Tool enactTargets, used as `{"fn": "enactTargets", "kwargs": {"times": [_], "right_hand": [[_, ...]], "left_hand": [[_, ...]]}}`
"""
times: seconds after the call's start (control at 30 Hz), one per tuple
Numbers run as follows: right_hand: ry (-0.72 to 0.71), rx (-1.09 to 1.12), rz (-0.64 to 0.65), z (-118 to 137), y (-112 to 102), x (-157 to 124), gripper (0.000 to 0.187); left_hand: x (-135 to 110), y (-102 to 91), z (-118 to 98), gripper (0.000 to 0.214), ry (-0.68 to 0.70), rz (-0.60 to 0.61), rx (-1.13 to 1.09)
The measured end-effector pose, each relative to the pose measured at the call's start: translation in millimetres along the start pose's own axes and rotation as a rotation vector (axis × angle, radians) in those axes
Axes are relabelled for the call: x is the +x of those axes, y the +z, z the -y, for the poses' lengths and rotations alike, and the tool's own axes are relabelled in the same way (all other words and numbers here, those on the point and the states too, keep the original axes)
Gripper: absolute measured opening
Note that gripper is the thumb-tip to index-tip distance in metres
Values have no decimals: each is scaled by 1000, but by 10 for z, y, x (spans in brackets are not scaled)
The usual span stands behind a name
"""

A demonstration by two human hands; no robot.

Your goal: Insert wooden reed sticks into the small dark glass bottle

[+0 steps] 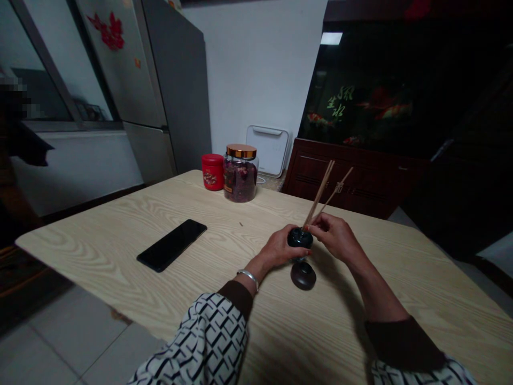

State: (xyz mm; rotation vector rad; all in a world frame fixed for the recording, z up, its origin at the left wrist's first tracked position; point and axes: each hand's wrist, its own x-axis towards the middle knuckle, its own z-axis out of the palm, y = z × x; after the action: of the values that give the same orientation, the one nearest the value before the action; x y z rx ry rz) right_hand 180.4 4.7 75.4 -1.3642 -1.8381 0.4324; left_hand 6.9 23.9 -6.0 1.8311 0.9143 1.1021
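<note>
My left hand [277, 248] is wrapped round a small, dark, glossy round pot [298, 238] on the table. Several thin wooden sticks [319, 193] rise from the pot's mouth, leaning right. At the pot's right side, my right hand [334, 235] pinches the lower part of a thin wooden stick [332, 195] that carries a small openwork ornament near its top. Whether this stick's lower end is inside the pot is hidden by my fingers. A dark brown, round lid-like piece [303, 276] with a knob lies just in front of the pot.
A black phone [172, 245] lies on the light wooden table [120, 224] to the left. Towards the back edge stand a red canister [212, 172] and a copper-lidded glass jar [240, 179] of dark dried petals. Behind the table is a fish tank [360, 101].
</note>
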Motion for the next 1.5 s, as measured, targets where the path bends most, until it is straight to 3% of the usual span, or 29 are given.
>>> {"fn": "enactTargets", "kwargs": {"times": [0.37,0.57,0.73,0.87,1.0,1.17,1.3,1.43,1.5], "right_hand": [[42,75,59,-127,-85,24,36],[37,-11,245,-184,-85,-23,37],[32,12,275,-174,2,-81,39],[38,2,267,-237,99,-93,42],[53,-90,191,-447,161,13,48],[86,-170,90,-745,153,374,42],[53,-151,62,-857,183,534,45],[113,-46,-101,-859,291,219,60],[222,51,-176,-815,314,-51,51]], "left_hand": [[-13,-7,-16,65,-4,-4,-11],[-13,4,-20,66,-38,6,-69],[-1,18,23,65,-29,10,-69],[-17,10,27,89,-18,32,-64],[-19,-7,63,112,-23,-59,-29],[22,-22,175,69,-63,-144,-9],[40,-26,201,45,-76,-144,19],[22,-37,159,32,-80,-129,19],[2,-37,137,24,-92,-136,21]]}}
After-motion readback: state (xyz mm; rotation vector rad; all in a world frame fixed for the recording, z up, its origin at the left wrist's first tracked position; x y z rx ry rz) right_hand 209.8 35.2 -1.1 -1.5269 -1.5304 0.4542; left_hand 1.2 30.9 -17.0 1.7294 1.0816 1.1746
